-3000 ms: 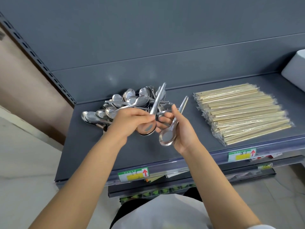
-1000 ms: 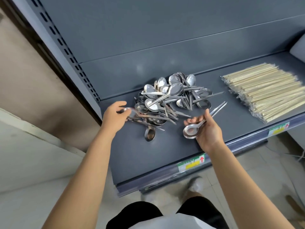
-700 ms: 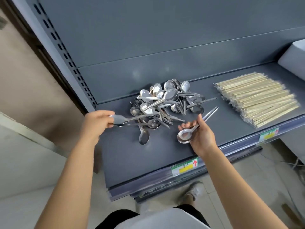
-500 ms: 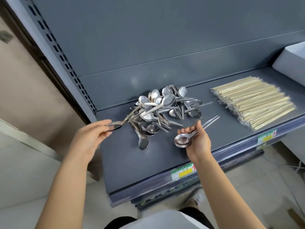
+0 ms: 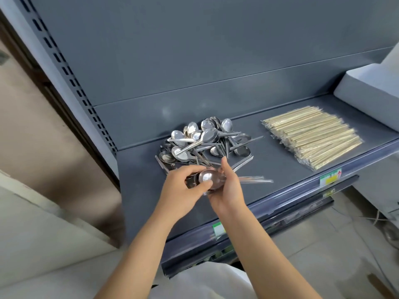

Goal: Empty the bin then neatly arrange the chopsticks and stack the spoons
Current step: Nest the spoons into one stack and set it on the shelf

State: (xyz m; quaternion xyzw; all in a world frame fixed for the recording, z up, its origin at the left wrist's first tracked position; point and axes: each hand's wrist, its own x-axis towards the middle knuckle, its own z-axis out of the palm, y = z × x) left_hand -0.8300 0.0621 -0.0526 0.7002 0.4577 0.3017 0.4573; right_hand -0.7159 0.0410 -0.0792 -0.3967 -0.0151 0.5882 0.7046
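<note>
Risk: nested spoons (image 5: 208, 180) are slick and may slip or fan out if the bowls misalign; their handles could snag the pile (image 5: 205, 143) just behind. Left hand (image 5: 183, 186) pinches a bowl onto the stack; right hand (image 5: 226, 188) cups it, fingers curled. Chopsticks (image 5: 311, 137) lie arranged on the shelf (image 5: 146, 195), well apart.

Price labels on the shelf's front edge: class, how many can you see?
2: one price label below the chopsticks; another beneath the hands, partly blurred. Others may be hidden.
</note>
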